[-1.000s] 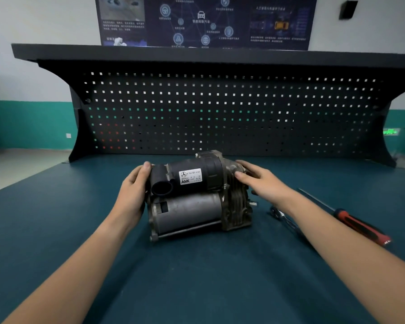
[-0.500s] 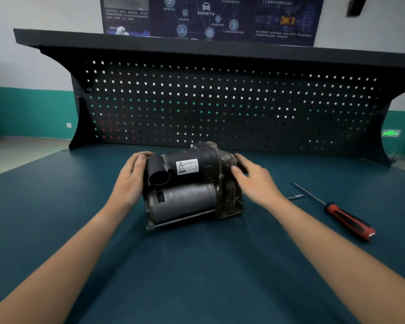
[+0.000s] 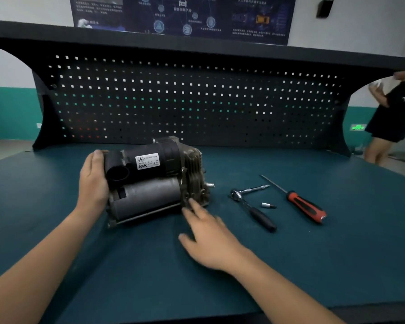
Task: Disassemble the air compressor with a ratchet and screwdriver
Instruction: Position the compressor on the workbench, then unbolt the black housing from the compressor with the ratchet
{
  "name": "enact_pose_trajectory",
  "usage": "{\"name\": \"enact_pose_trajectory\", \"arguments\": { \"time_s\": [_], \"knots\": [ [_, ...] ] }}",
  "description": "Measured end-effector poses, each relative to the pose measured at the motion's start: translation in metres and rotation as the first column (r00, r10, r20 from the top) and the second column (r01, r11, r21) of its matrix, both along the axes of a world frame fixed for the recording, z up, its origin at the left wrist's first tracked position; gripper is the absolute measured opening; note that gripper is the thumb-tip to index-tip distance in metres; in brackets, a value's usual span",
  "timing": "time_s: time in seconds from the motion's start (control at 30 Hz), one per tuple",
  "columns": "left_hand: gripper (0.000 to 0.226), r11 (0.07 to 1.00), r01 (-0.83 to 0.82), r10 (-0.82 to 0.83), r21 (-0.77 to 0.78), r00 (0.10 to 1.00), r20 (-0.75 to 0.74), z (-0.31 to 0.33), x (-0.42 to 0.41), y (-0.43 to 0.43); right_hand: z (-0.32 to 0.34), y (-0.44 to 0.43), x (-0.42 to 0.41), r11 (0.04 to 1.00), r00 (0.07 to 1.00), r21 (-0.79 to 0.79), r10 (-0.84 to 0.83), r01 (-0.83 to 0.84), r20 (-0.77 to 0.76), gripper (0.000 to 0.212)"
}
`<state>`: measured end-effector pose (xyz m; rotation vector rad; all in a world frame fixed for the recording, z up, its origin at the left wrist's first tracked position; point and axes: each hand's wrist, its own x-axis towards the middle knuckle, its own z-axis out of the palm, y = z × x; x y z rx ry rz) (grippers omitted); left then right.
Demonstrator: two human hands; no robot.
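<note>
Two hands flank the air compressor [image 3: 150, 190]: left hand [image 3: 92, 181] grips its end, right hand [image 3: 208, 239] spread, empty

Air compressor [image 3: 150, 181]: black upper housing, dull grey motor cylinder beneath, tarnished brown-grey ribbed casting at its right end. Label [image 3: 147, 161] on the housing was white with black print.

Ratchet [image 3: 255, 212]: bright silver head and extension, black grip. Loose socket bit [image 3: 267, 205] was silver.

Screwdriver [image 3: 305, 206]: red handle with black inlay, silver shaft.

Bench top [image 3: 337, 265] was plain dark teal.

Pegboard [image 3: 197, 101]: black, with a regular grid of small square holes showing white, green and a few red.

Wall [image 3: 9, 73]: white above a teal band.

Poster [image 3: 182, 15]: dark navy, pale blue icons, white text, one orange patch.

Small sign [image 3: 357, 127] glowed green.

Bystander [image 3: 395, 113] wore black clothing with pale lettering.
</note>
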<state>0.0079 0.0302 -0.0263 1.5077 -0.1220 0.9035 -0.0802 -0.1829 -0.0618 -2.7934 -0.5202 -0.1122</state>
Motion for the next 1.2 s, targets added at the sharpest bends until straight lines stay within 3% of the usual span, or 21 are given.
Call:
{"name": "enact_pose_trajectory", "arguments": {
  "time_s": [0.07, 0.2, 0.43, 0.5, 0.6, 0.77, 0.9, 1.03, 1.2],
  "knots": [
    [0.033, 0.999, -0.043, 0.043, -0.010, 0.999, 0.006, -0.002, -0.002, -0.001, -0.002, -0.001, -0.006, 1.000, 1.000, 0.029, 0.011, -0.011, -0.003, 0.057],
    [0.034, 0.996, -0.088, 0.088, -0.031, 0.996, 0.009, -0.006, -0.004, -0.004, 0.014, -0.014, -0.003, 0.987, 0.984, 0.153, -0.073, 0.048, 0.162, 0.047],
    [0.033, 0.995, -0.079, 0.083, -0.067, 0.994, 0.072, -0.006, 0.002, -0.005, 0.027, -0.071, 0.019, 0.950, 0.895, 0.145, -0.310, 0.277, 0.321, 0.034],
    [0.033, 0.994, -0.077, 0.082, -0.072, 0.994, 0.071, -0.006, 0.005, -0.002, 0.036, -0.099, 0.030, 0.890, 0.838, 0.180, -0.455, 0.419, 0.302, 0.030],
    [0.033, 0.995, -0.017, 0.022, -0.096, 0.998, 0.054, -0.004, 0.013, 0.001, 0.038, -0.129, 0.039, 0.806, 0.789, 0.110, -0.592, 0.582, 0.163, 0.026],
    [0.032, 0.988, 0.078, -0.074, -0.135, 0.997, 0.031, -0.004, 0.020, 0.003, 0.013, -0.118, 0.037, 0.841, 0.831, -0.005, -0.532, 0.540, 0.163, 0.049],
    [0.032, 0.986, 0.080, -0.081, -0.145, 0.997, -0.005, -0.007, 0.021, 0.006, 0.003, -0.108, 0.038, 0.860, 0.865, -0.127, -0.473, 0.495, 0.165, 0.033],
    [0.033, 0.993, 0.035, -0.042, -0.111, 0.998, -0.056, -0.008, 0.023, 0.009, -0.001, -0.105, 0.035, 0.860, 0.830, -0.001, -0.493, 0.511, 0.261, 0.023],
    [0.035, 0.991, -0.137, 0.137, 0.004, 0.984, -0.116, -0.004, 0.017, 0.013, 0.006, -0.101, 0.022, 0.850, 0.740, 0.233, -0.525, 0.472, 0.421, 0.025]
  ]
}}
